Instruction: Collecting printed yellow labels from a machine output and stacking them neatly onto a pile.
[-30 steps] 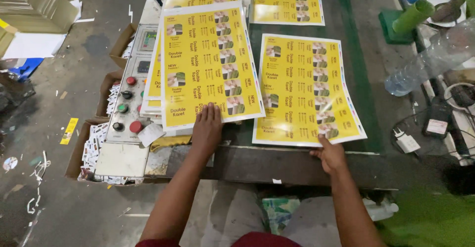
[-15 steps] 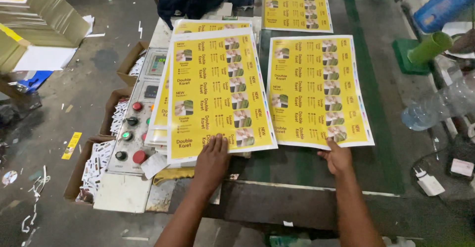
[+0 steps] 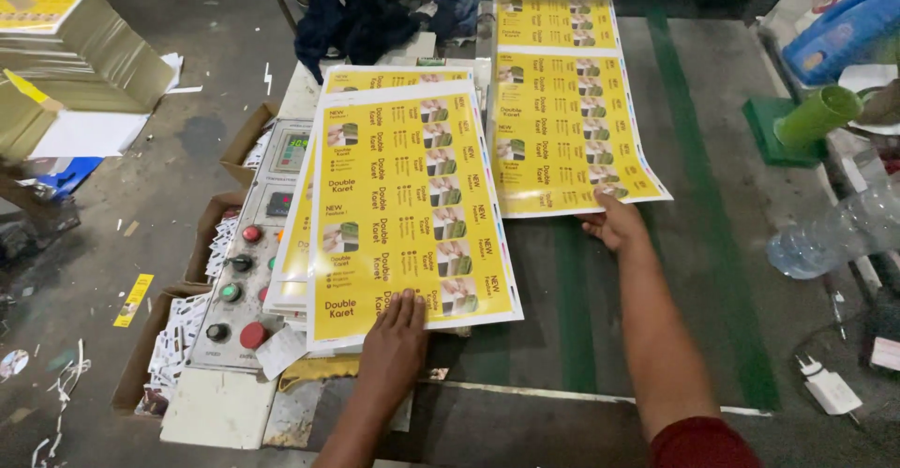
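Left grip (image 3: 396, 329) flat on yellow stack (image 3: 408, 205), right grip (image 3: 614, 224) apparently pinching sheet (image 3: 567, 121)

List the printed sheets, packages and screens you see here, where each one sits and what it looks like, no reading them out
Stacked sheets: yellow, product pictures, under left hand.
Single sheet: same yellow print, right hand at its lower edge.
Control panel: grey, two small screens, coloured buttons, left of stack.
Flat cartons: yellow-topped pile, far left.
Jug: blue, top right.
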